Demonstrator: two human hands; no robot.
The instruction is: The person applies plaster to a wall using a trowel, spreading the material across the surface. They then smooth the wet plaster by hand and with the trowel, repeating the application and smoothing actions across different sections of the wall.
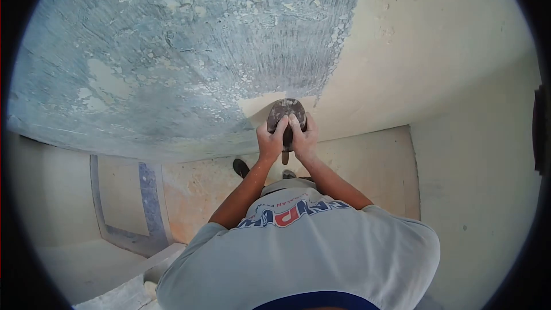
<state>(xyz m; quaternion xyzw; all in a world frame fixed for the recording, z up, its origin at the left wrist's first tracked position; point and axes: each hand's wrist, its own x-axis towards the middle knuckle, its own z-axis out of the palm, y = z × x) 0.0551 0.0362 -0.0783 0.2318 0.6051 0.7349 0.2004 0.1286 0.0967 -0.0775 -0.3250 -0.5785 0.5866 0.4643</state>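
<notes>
Paint of a blue-grey colour, worn and scraped into many pale patches, covers the big wall (pixel 172 51) that fills the upper left of the view. To the right this wall meets a smooth cream surface (pixel 430 40). Just at this border, near the lower edge of the blue-grey area, the round-bladed hand tool (pixel 286 109) lies with its dark, dirty blade flat against the wall. The left hand (pixel 268 142) and the right hand (pixel 305 139) are side by side and touching each other. Both are closed firmly around the tool just under its blade, with some fingers stretched up onto the blade itself. A short end of the handle shows below the two hands. Both forearms go down from there to a grey T-shirt (pixel 321 252) with red and blue letters on the chest. Below the hands is the floor (pixel 367 161), pale with orange stains. One dark shoe (pixel 241 167) stands on it, a little left of the hands. A second foot is partly hidden by the shirt, so I cannot tell more about it. Further left, a blue strip (pixel 148 195) runs across a pale panel.
</notes>
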